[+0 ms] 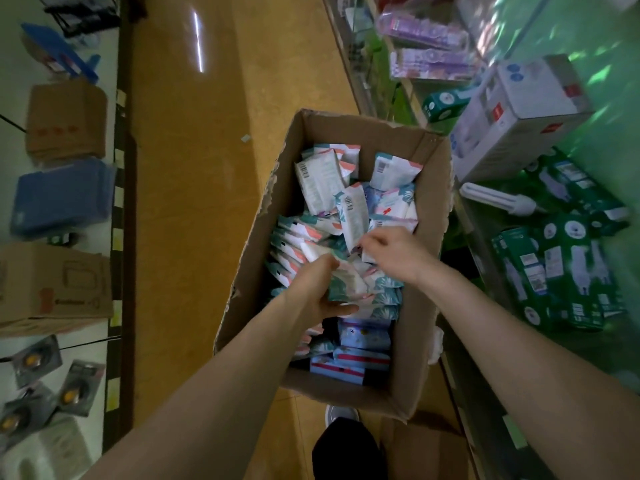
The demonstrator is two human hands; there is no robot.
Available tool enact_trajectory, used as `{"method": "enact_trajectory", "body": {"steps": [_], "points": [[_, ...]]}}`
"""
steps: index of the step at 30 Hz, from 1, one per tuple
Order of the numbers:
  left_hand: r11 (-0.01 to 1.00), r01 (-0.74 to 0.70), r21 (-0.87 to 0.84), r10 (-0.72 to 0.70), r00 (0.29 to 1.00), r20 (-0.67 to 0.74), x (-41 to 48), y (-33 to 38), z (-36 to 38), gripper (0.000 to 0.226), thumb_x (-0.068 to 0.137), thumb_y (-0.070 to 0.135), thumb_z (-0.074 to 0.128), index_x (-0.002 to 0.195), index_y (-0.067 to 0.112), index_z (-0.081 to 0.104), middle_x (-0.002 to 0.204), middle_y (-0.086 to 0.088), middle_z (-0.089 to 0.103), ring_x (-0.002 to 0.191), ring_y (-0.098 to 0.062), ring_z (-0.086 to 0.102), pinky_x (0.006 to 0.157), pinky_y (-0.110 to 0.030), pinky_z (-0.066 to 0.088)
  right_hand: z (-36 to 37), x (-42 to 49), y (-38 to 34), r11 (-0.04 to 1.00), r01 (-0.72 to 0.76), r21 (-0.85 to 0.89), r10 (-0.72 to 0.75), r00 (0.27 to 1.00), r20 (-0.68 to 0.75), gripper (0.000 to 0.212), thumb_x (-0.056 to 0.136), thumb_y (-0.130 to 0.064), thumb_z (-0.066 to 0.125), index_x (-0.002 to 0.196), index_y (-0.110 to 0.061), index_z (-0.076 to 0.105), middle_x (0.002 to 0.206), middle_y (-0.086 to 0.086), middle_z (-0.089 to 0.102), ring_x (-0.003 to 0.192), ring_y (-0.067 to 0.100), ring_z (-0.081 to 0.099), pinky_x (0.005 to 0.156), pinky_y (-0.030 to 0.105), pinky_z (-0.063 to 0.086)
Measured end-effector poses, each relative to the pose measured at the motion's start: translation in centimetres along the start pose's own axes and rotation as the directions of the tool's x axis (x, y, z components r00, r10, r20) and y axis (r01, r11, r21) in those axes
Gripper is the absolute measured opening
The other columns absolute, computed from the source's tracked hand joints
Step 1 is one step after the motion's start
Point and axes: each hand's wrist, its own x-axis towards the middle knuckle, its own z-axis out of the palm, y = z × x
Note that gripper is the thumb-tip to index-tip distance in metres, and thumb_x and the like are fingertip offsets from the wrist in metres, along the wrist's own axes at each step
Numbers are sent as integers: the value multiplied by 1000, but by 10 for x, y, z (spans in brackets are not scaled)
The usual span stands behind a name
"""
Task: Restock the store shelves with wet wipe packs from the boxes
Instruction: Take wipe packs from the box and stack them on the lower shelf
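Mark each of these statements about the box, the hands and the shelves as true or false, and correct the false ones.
1. Both hands are inside the box. True.
2. The left hand grips teal-and-white packs. True.
3. The box is empty. False: it holds many packs.
4. The right hand rests on the right shelf. False: it pinches at a pack in the box.
5. A bare lamp lies on the right shelf. True.

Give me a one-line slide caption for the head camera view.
Both hands, left hand and right hand, gather wet wipe packs inside an open cardboard box between store shelves.
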Motion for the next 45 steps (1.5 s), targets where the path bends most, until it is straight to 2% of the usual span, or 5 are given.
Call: {"method": "enact_trajectory", "body": {"steps": [15, 23, 29, 35, 45], "points": [[998, 23, 66, -20, 999, -44, 15, -1, -7, 35, 96, 22, 47, 130, 13, 44, 126, -17, 53, 88, -33, 65, 56, -40, 58, 14, 62, 26, 496, -27, -868, -54, 997, -62, 39, 92, -22, 52, 130, -19, 50, 132, 11, 48, 125, 30, 45, 104, 40, 30], [998, 6, 70, -2, 999, -53, 8, 0, -8, 32, 99, 27, 46, 127, 12, 47, 124, -16, 55, 81, -30, 64, 62, -42, 57, 13, 8, 21, 879, 199, -434, -333, 908, -257, 31, 90, -30, 61, 117, -15, 66, 112, 11, 66, 104, 34, 60, 78, 39, 51], [996, -39, -80, 49, 989, 138, -1, 12, -3, 59, 97, 59, 35, 117, 12, 64, 103, -11, 71, 92, -25, 67, 75, -37, 56, 36, -32, 11, 819, 478, -316, -557, 793, -245, 43, 78, -33, 67, 117, -13, 69, 110, 4, 70, 95, 30, 63, 79, 37, 52], [998, -68, -6, 69, 993, 98, -18, 16, -21, 22, 92, 26, 51, 104, 11, 59, 95, -13, 64, 75, -22, 63, 58, -33, 56, 19, -33, -12, 904, 294, 310, -280, 956, -91, 31, 92, -44, 56, 108, -21, 67, 108, -3, 63, 104, 12, 58, 88, 27, 44], [948, -261, 181, 257, 965, 46, -59, 27, -33, 30, 89, 33, 66, 112, 13, 65, 105, -14, 72, 96, -30, 70, 80, -48, 59, 29, -28, -48, 960, -14, 280, 36, 997, -73, 45, 97, -47, 42, 115, -9, 58, 110, 8, 63, 89, 15, 59, 62, 24, 40]]}}
